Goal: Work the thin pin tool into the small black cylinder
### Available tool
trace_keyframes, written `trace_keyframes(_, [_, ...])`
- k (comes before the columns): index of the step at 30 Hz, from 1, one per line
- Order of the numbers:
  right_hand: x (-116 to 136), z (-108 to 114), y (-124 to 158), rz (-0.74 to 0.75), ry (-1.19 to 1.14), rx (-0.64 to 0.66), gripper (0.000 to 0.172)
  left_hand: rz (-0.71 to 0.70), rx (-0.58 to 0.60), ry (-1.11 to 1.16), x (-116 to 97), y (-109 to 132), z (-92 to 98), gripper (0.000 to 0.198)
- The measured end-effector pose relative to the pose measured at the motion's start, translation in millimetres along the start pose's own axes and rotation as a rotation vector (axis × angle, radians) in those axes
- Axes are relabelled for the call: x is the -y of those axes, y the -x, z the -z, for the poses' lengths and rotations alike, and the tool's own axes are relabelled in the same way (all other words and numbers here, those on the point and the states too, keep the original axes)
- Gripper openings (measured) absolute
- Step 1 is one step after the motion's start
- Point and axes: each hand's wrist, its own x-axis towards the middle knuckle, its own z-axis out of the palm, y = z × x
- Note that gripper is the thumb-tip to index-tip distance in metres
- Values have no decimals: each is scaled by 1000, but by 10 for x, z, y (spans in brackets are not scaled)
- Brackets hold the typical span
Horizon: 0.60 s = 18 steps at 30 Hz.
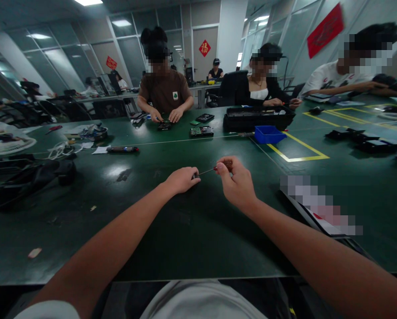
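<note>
My right hand (236, 181) grips a screwdriver (227, 165) by its reddish-brown handle. Its thin shaft points left, and the tip meets a small dark object held in my left hand (184, 179). The fingers of that hand are curled closed around the small object, covering most of it, so its kind cannot be made out. Both hands are just above the green tabletop (191, 235), in front of my body.
A blue bin (269, 134) and a black case (258, 118) stand ahead right. Circuit-board devices (201, 131) lie ahead, near a co-worker's hands (167, 115). At left are a black bag-like item (32, 179) and an electric screwdriver-like tool (122, 149). A tablet-like board (313, 210) lies right.
</note>
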Motion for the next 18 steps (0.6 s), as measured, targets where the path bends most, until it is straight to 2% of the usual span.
trace_keyframes(3, [9, 10, -5, 14, 4, 4, 15, 80, -65, 134, 140, 46, 40, 25])
trace_keyframes(7, [15, 22, -1, 14, 5, 20, 16, 198, -255, 288, 392, 138, 175, 25])
trace_keyframes(10, [11, 20, 1, 12, 6, 14, 16, 317, -380, 518, 601, 254, 317, 27])
trace_keyframes(14, [7, 10, -2, 10, 6, 28, 16, 421, -525, 877, 897, 522, 514, 35])
trace_keyframes(16, [2, 7, -4, 10, 6, 35, 16, 455, -577, 982, 1037, 701, 611, 40])
trace_keyframes(18, [-7, 6, -5, 12, 8, 35, 17, 508, -639, 1051, 1155, 899, 714, 36])
